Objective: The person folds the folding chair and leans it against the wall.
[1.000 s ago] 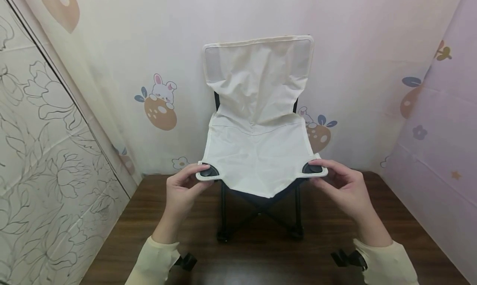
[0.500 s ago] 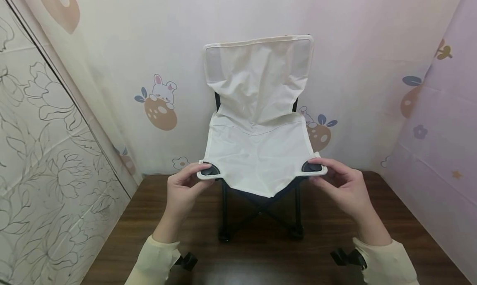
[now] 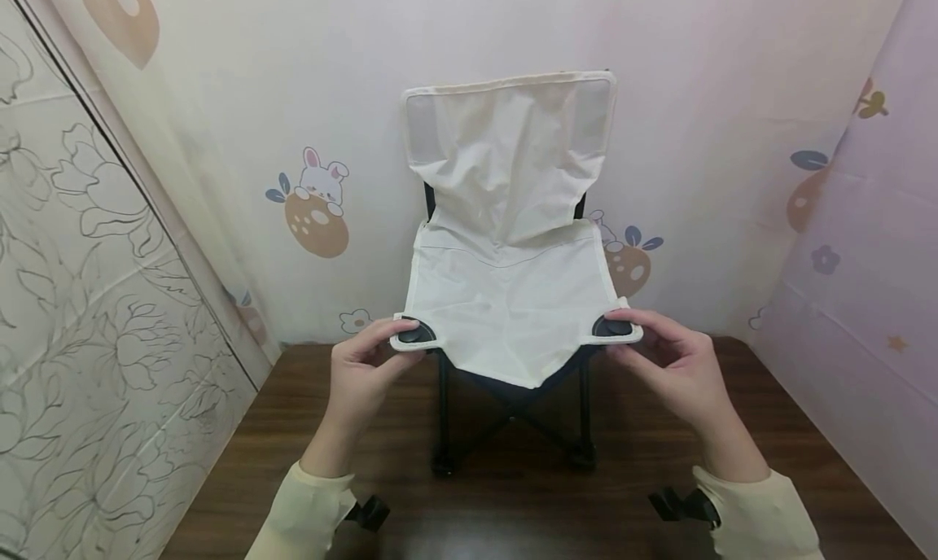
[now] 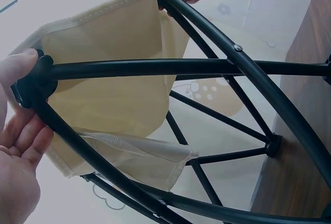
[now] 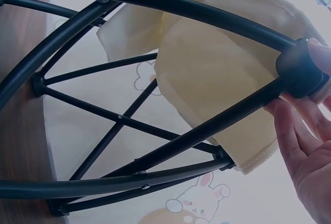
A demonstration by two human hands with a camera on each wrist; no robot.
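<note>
A small folding chair (image 3: 506, 283) with cream fabric and a black tube frame stands unfolded, its back toward the wall. My left hand (image 3: 362, 360) grips the front left seat corner, fingers on top by the black corner patch and thumb below. At the front right corner my right hand (image 3: 674, 365) grips in the same way. In the left wrist view the left hand (image 4: 20, 146) is curled about a black plastic joint (image 4: 41, 79) where tubes meet. The right wrist view has the right hand (image 5: 307, 141) round the matching joint (image 5: 300, 69).
The chair's crossed legs (image 3: 510, 417) stand on a dark wooden tabletop (image 3: 498, 511). Behind hangs a pale curtain (image 3: 696, 120) printed with rabbits and carrots. A flower-patterned panel (image 3: 110, 299) borders the left side. Black straps with camera mounts show at both sleeves.
The front left seat corner and my left hand have shifted slightly right and up. The right hand has risen a little at its corner. Both keep their grip.
</note>
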